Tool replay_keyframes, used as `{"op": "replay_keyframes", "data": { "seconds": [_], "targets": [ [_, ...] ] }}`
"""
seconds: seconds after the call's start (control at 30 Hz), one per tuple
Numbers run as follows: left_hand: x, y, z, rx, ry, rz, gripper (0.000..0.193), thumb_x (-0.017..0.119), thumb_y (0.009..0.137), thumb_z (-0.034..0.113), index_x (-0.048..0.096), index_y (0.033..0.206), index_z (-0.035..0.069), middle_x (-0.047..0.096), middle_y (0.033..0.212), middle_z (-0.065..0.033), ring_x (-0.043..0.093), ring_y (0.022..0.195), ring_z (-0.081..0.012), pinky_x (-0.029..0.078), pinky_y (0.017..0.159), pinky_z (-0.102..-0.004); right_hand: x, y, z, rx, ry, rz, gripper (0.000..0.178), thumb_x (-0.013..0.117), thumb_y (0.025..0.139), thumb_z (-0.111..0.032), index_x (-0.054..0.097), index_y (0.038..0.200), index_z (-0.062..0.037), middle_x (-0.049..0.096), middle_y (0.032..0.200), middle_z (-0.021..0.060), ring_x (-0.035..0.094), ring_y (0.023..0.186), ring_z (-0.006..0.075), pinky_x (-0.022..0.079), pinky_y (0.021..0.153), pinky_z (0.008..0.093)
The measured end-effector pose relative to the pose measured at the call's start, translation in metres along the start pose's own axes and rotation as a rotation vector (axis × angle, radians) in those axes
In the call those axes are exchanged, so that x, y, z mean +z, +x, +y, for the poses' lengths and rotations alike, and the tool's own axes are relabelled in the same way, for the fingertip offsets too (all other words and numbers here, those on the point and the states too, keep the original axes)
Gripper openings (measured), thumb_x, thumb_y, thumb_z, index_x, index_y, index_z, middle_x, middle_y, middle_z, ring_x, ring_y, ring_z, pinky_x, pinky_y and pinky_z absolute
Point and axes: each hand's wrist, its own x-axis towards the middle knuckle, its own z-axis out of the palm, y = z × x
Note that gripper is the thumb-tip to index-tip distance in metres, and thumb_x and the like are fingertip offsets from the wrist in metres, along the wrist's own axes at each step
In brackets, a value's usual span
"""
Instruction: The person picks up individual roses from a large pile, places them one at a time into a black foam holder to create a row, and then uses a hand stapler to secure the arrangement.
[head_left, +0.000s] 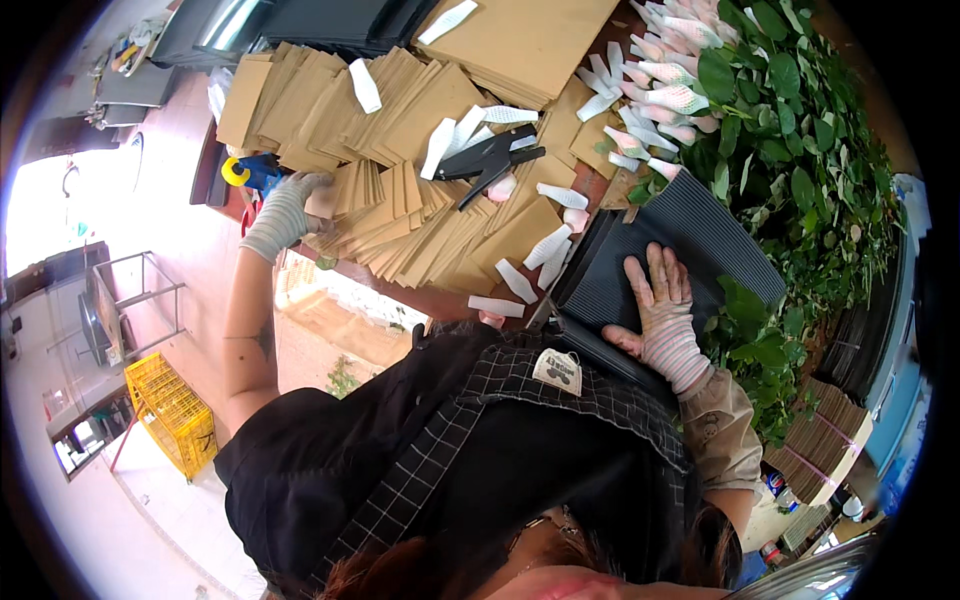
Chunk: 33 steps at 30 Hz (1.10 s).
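My left hand [285, 215], in a striped fingerless glove, is at the left end of a row of small brown cardboard pieces [400, 230]. Its thumb and fingers close round the edge of a cardboard piece [322, 203]. Just above it are a blue tape dispenser [262, 174] with a yellow roll and a red-handled tool [249, 215]. My right hand [662, 310], gloved alike, lies flat with fingers spread on a folded black corrugated sheet [710, 235]. Pink roses in white net sleeves [670, 90] stick out above the sheet.
A black stapler [490, 160] lies among loose white net sleeves [548, 245] on the cardboard. Larger cardboard sheets [530, 45] are stacked at the far side. Leafy rose stems [800, 170] fill the right. A yellow crate [172, 415] stands on the floor at left.
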Motion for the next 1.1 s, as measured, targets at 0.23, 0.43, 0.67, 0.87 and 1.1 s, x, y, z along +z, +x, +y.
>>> {"op": "replay_keyframes", "data": {
  "seconds": [0.23,0.43,0.67,0.87,1.1],
  "targets": [
    [0.039,0.002,0.202,0.306,-0.189,0.085,0.056,0.064,0.083,0.029,0.047,0.13,0.003,0.056,0.119,-0.0227,0.054,0.111,-0.0346,0.041,0.097,-0.0417,0.005,-0.002,0.004,-0.029,-0.014,0.068,0.097,0.055,0.073,-0.069,0.026,0.147,-0.0113,0.01,0.154,0.0201,0.009,0.142,0.039,0.008,0.113,0.0521],
    [0.12,0.033,0.266,0.194,0.217,0.183,0.071,0.067,0.073,0.026,0.04,0.134,0.003,0.053,0.121,-0.0215,0.049,0.116,-0.0379,0.037,0.099,-0.0442,-0.006,0.004,-0.008,0.051,0.034,0.088,0.098,0.071,0.064,-0.06,0.032,0.144,-0.0176,0.022,0.15,0.0188,0.015,0.141,0.0352,0.011,0.114,0.0493],
    [0.026,0.035,0.217,0.104,-0.406,-0.106,0.033,0.062,0.082,0.018,0.061,0.111,0.002,0.067,0.096,-0.0144,0.067,0.086,-0.0237,0.051,0.078,-0.0359,-0.027,-0.013,-0.018,0.105,0.037,-0.027,0.088,0.071,0.067,-0.055,0.039,0.139,-0.0148,0.034,0.145,0.0121,0.03,0.135,0.0301,0.023,0.11,0.0476],
    [0.007,0.012,0.285,0.057,-1.215,-0.482,0.033,0.062,0.086,0.026,0.063,0.11,0.004,0.065,0.091,-0.0096,0.062,0.087,-0.0169,0.049,0.079,-0.0286,-0.006,-0.017,0.006,0.05,-0.042,0.031,0.087,0.063,0.07,-0.061,0.039,0.139,-0.0145,0.032,0.147,0.0114,0.022,0.139,0.0292,0.012,0.112,0.0488],
    [0.068,0.062,0.317,0.297,-0.56,-0.459,0.037,0.061,0.087,0.035,0.063,0.094,-0.001,0.061,0.075,-0.0114,0.063,0.071,-0.0211,0.051,0.061,-0.0315,-0.022,-0.034,-0.003,0.082,0.257,0.471,0.044,0.063,0.081,-0.022,0.052,0.121,-0.0083,0.056,0.123,0.0114,0.048,0.12,0.0336,0.04,0.098,0.0445]
  ]
}}
